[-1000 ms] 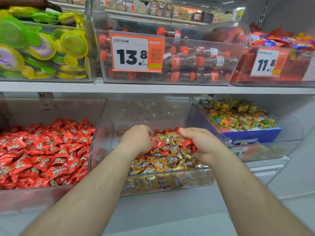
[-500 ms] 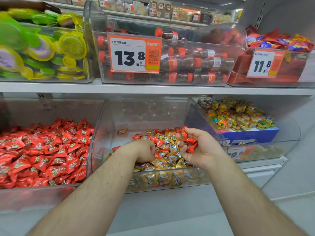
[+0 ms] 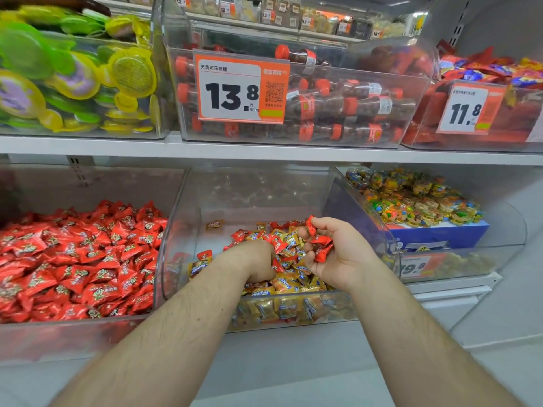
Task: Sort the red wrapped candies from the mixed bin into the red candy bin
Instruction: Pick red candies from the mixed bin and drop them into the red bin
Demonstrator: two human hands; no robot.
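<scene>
The clear mixed bin (image 3: 173, 245) in the middle of the lower shelf holds gold wrapped candies (image 3: 291, 283) with red wrapped candies (image 3: 239, 235) scattered among them. My right hand (image 3: 338, 254) hovers above the pile, palm up, and holds several red candies (image 3: 320, 245) in its curled fingers. My left hand (image 3: 255, 259) reaches down into the pile with its fingers curled over a red candy at its fingertips; the grip itself is hidden. To the left stands the red candy bin (image 3: 73, 333), piled with red wrapped candies (image 3: 76, 259).
On the right a clear bin (image 3: 499, 259) holds colourful round sweets above a blue box. The upper shelf (image 3: 264, 151) carries bins of green and yellow jelly cups, cola-bottle candies behind a 13.8 price tag (image 3: 241, 86), and red packets tagged 11.8.
My left hand has dropped lower into the mixed pile. My right hand has turned palm up, showing the red candies it holds.
</scene>
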